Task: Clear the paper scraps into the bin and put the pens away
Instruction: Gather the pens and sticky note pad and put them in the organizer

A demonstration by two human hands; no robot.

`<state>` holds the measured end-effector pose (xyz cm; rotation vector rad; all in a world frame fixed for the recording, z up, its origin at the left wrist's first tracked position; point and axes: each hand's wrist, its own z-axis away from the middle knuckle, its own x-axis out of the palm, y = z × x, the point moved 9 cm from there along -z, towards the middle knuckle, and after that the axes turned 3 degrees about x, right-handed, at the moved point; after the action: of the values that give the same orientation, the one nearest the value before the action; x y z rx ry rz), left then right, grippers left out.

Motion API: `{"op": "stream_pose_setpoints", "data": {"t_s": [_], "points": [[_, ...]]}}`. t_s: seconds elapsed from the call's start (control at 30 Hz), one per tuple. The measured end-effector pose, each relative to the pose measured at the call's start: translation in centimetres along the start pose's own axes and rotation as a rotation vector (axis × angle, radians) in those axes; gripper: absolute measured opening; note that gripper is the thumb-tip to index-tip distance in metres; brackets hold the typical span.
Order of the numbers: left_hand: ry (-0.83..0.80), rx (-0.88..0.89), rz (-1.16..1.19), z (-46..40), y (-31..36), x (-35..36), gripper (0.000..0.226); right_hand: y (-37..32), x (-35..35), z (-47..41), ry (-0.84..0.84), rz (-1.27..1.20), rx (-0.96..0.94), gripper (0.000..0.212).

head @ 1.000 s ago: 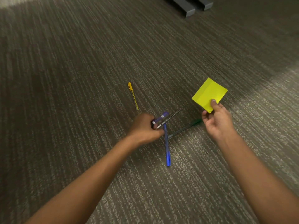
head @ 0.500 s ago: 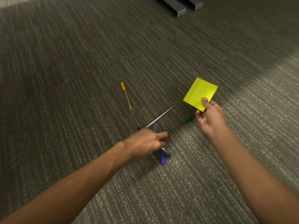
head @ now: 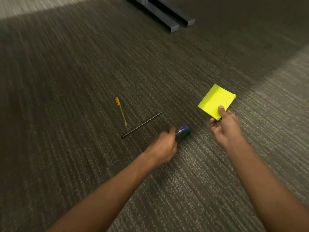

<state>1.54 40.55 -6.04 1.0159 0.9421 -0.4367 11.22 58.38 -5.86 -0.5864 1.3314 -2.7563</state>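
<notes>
My left hand (head: 164, 144) is closed around a small bundle of pens (head: 183, 131); blue and green capped ends stick out to the right of the fist, blurred by motion. A thin black pen (head: 141, 125) lies on the carpet just left of that hand. A yellow pen (head: 121, 111) lies a little farther left and beyond it. My right hand (head: 224, 127) pinches a yellow sheet of paper (head: 216, 100) by its near corner, thumb on top, above the floor.
Grey striped carpet (head: 66, 81) covers the whole floor. Two dark metal furniture feet (head: 172, 22) reach in from the top centre. A lighter patch of carpet (head: 284, 97) lies to the right. No bin is in view.
My left hand has lifted the blue and green pens off the carpet and left the black pen lying there. The right hand keeps the yellow paper. The camera has shifted.
</notes>
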Motion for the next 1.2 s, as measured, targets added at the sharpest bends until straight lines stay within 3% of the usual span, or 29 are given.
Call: {"op": "stream_pose_setpoints", "data": {"t_s": [0.13,0.3,0.37,0.5,0.57,0.73,0.8,0.9,1.03,1.13,1.2], "points": [[0.046,-0.072,-0.154,-1.4,-0.3,0.4,0.039,-0.1,0.0,-0.2,-0.012,0.012,-0.011,0.012],[-0.016,0.023,-0.365,-1.9,0.9,1.4,0.027,0.7,0.0,-0.4,-0.009,0.012,0.002,0.013],[0.055,-0.054,-0.191,-1.6,0.0,0.0,0.029,1.0,0.1,-0.4,-0.010,0.012,0.004,0.014],[0.210,-0.350,0.637,-1.0,-7.0,-4.1,0.020,1.4,0.8,-0.3,-0.022,-0.017,0.016,0.017],[0.348,-0.486,0.839,-0.7,-11.3,-7.1,0.019,1.7,1.7,0.0,-0.042,-0.033,0.026,0.019],[0.614,-0.773,0.752,0.6,-19.4,-11.4,0.018,2.8,4.4,1.0,-0.125,-0.007,0.062,0.014],[0.596,-0.820,0.664,0.6,-20.3,-11.5,0.033,3.2,5.1,1.5,-0.154,0.005,0.068,0.012],[0.501,-0.820,0.311,0.2,-20.3,-11.5,0.054,3.2,5.6,1.9,-0.177,0.026,0.062,0.011],[0.471,-0.719,0.102,-0.9,-19.6,-11.4,0.042,2.6,5.8,2.1,-0.183,0.037,0.044,0.009],[0.423,-0.706,0.211,-1.7,-19.7,-11.1,0.029,2.3,6.4,2.4,-0.175,0.040,0.033,0.010],[0.454,-0.686,0.647,-1.4,-19.4,-10.5,0.032,2.2,7.0,2.9,-0.178,0.034,0.035,0.009]]}}
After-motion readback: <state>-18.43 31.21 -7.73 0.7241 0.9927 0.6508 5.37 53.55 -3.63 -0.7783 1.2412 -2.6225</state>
